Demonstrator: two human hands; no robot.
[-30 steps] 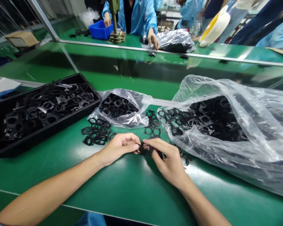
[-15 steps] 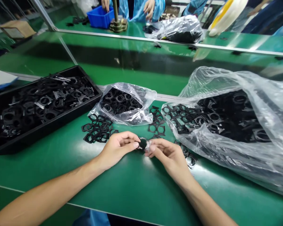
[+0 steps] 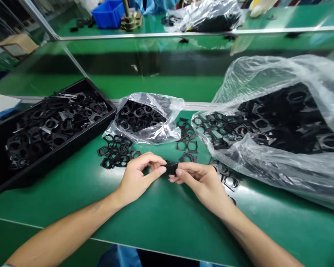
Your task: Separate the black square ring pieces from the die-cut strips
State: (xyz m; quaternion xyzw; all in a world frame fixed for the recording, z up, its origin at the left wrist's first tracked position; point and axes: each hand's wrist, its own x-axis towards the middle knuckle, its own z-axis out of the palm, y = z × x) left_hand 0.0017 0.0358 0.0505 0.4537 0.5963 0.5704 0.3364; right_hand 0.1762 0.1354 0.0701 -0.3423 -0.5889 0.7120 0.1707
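Between my two hands is a small black plastic part (image 3: pixel 171 168), held just above the green tabletop. My left hand (image 3: pixel 143 170) pinches its left end with thumb and fingertips. On its right end, the thumb and fingers of my right hand (image 3: pixel 199 181) are closed. The fingertips hide the part's ends, and its exact shape is hard to make out. Just beyond my left hand lies a loose pile of black ring-shaped frames (image 3: pixel 118 150). More such frames (image 3: pixel 187 139) lie behind the held part, and several others (image 3: pixel 229 180) are beside my right hand.
A black tray (image 3: pixel 100 129) full of black parts stands at left. A small clear bag (image 3: pixel 167 133) of frames lies behind my hands, and a large clear bag (image 3: pixel 267 167) spreads at right. Past a metal rail (image 3: pixel 195 105) are a blue bin (image 3: pixel 108 15) and another bag (image 3: pixel 211 16).
The part between my fingers has turned and now shows a plain dark side, where a shiny, clear-looking piece showed at my right fingertips. The view has tilted down slightly; the co-worker's hands have left the picture.
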